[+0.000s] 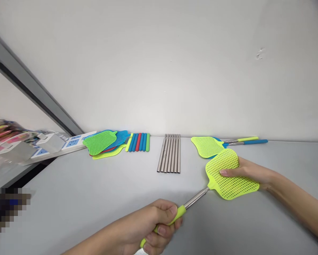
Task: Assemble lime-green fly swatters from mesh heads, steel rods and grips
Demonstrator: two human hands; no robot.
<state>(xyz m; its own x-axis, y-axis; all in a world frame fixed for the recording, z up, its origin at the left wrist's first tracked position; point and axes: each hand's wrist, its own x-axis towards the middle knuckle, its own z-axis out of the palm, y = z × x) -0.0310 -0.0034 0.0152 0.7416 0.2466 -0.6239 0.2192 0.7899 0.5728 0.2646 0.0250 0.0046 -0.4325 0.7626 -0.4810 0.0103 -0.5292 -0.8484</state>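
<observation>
A yellow-green fly swatter (229,180) is held between both hands above the grey table, its head up and to the right. My left hand (159,225) is closed around its yellow-green handle, with a short length of metal rod showing between handle and head. My right hand (245,171) grips the perforated head, thumb on top and the other fingers hidden behind it. Just beyond lie a yellow-green swatter (208,147) and a blue-handled one (254,142), partly overlapping.
Several metal rods (171,154) lie side by side at mid-table. Left of them are several coloured handles (139,142) and a pile of swatter heads (100,142). A power strip (73,142) with plugs and plastic-wrapped items (1,138) occupy the far left, beside a metal frame (39,83).
</observation>
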